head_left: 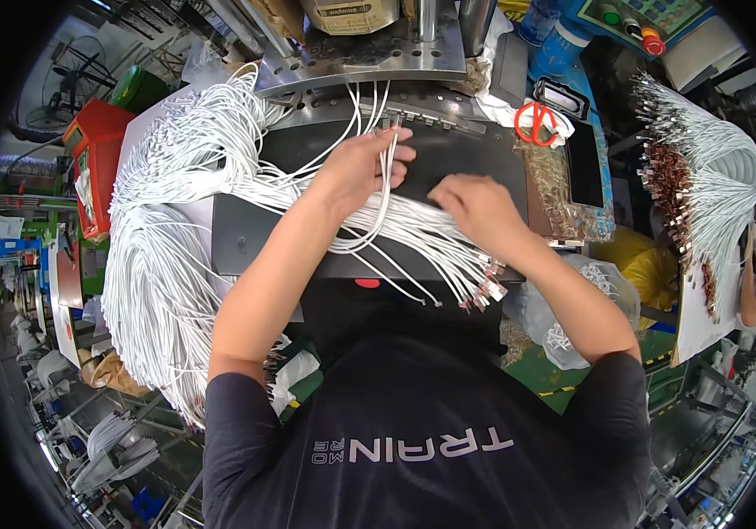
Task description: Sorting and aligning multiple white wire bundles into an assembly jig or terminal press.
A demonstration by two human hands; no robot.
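Fingers of the left hand (356,172) closed around a few white cables (386,167), lengths of them curving down across a larger bundle (422,231). Close by, bent fingers of the right hand (477,207) at the bundle's upper edge; cannot tell whether grasping or only resting. Beneath both, a black work surface (484,163), the bundle laid across it toward the near right corner and tipped with small connectors (491,286). On the far side, a steel machine (360,75) with perforated plate and shiny posts, a narrow metal strip (440,122) lying in front. To the left, large heaps of white cable (162,264), near a red box (106,132). To the right, orange-handled scissors (537,121), a blue cylinder (557,53) and a control panel (634,13) with a red button (651,42). Lower down, a clear plastic bag (563,353) beside a yellow bag (636,251), above a green floor (541,375) with yellow-and-black tape. Farther right, another table (691,331) piled with cables (726,172), a co-worker's arm (751,304) alongside; far left, a fan (74,79) in the crowded workshop.
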